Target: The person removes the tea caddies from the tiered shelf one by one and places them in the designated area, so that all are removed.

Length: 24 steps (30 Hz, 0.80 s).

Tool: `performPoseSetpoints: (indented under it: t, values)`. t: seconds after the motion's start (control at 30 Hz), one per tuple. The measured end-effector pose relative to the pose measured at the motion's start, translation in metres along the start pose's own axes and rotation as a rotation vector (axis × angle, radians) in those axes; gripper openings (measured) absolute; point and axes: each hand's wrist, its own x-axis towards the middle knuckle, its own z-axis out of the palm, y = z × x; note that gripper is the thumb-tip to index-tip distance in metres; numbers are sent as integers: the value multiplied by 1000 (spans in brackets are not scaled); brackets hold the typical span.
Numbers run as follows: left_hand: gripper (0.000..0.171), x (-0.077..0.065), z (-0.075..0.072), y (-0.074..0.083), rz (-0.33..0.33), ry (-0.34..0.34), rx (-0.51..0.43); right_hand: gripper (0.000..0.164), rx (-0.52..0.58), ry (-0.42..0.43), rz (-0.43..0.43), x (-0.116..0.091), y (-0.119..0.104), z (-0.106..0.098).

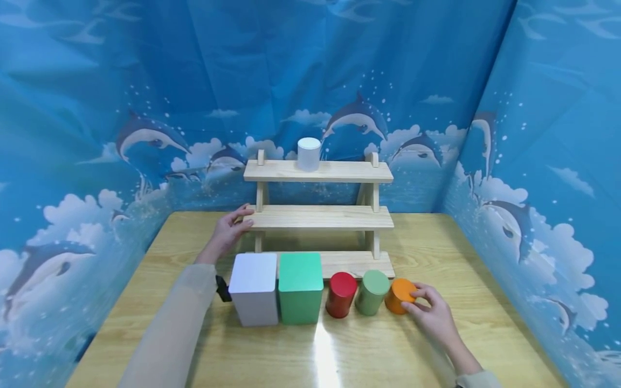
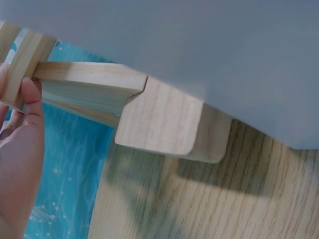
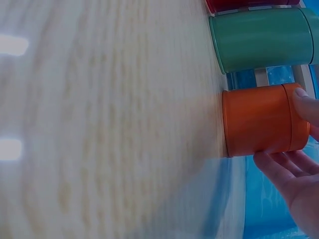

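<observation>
A three-tier wooden shelf stands at the middle of the table. My left hand grips the left end of its middle board, thumb in front and fingers behind; the left wrist view shows this hand pinching the wood. At the right end of a row in front of the shelf is a short orange canister, upright on the table. My right hand holds it from the right side. In the right wrist view, the thumb lies near the lid of the orange canister and the fingers bend against its side.
Left of the orange canister stand a light green canister, a red canister, a green box and a white box. A white canister sits on the top tier. Blue dolphin-print cloth encloses the table.
</observation>
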Motion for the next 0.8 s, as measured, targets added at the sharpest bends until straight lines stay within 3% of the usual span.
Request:
performPoseSetpoints:
  t: [0.4,0.8]
  values:
    - [51,-2,0,2,-9,-15,4,27,-97,27,-28,0,-4,-7]
    - [51,-1,0,1,-15,-4,9,26,-4,111,-103,7,-9,-10]
